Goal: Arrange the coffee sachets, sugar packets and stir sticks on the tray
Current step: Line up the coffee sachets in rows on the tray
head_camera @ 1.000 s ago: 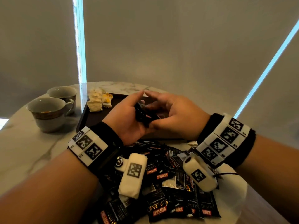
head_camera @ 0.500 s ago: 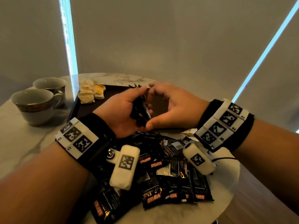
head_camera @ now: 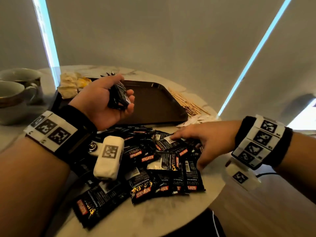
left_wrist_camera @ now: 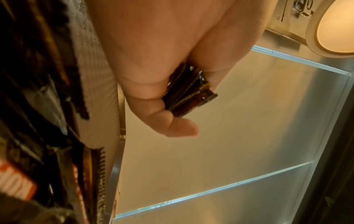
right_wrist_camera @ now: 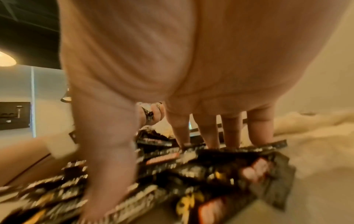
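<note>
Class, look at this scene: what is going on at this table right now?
A person is sorting coffee sachets. The left hand holds a small stack of sachets above the dark tray, while the right hand reaches with spread fingers onto the loose sachet pile on the marble table. Stir sticks lie beside the tray.

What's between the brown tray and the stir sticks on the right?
Head view: only bare marble table separates the brown plastic tray from the pale wooden stir sticks; the sticks lie just off its right rim.
</note>
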A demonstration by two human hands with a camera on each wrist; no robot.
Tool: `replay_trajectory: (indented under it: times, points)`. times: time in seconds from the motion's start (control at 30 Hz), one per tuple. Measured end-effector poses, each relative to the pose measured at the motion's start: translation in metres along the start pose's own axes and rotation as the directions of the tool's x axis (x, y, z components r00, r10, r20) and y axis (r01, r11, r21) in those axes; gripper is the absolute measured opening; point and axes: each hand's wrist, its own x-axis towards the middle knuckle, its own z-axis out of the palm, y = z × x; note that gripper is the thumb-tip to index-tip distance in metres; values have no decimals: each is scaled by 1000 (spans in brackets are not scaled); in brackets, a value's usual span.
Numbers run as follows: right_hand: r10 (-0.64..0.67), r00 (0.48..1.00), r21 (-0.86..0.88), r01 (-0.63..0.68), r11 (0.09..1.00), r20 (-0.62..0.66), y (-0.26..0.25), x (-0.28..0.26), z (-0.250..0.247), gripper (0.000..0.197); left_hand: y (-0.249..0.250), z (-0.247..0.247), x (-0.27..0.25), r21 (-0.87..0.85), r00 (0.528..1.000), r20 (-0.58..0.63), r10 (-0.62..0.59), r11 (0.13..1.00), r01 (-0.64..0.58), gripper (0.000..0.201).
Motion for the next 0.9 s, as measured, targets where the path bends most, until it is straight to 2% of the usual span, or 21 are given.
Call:
replay_trajectory:
  times: [0.07,0.13,0.3,0.5,0.67,0.8,0.9]
  points:
    - [-18,1000,-53,17,998,-18,0,6,6,106,0,-2,1,-2,1000,-4,3,1000,-3,17]
    - [-39,998,-110,33,993,-58,-1,10,10,104,1,-3,0,-9,1000,-3,7,1000,-7,17]
    - [-98,980,-164,70,984,-172,-6,15,10,73,1,-3,0,-7,1000,-6,13,1000,-13,17]
    - [-153,940,-190,98,977,-304,-7,16,7,56,2,-4,-1,-9,1000,1,-5,1000,5,17]
    - [-120,891,-79,95,992,-439,-2,12,1,42,2,-2,-2,0,1000,-7,-17,1000,17,19]
    - [-73,857,-21,72,997,-510,-2,13,-1,39,2,-1,-4,3,1000,-7,-27,1000,27,18]
    - [7,829,108,65,992,-560,1,12,-6,41,2,-1,-5,1,999,-6,-37,999,37,18]
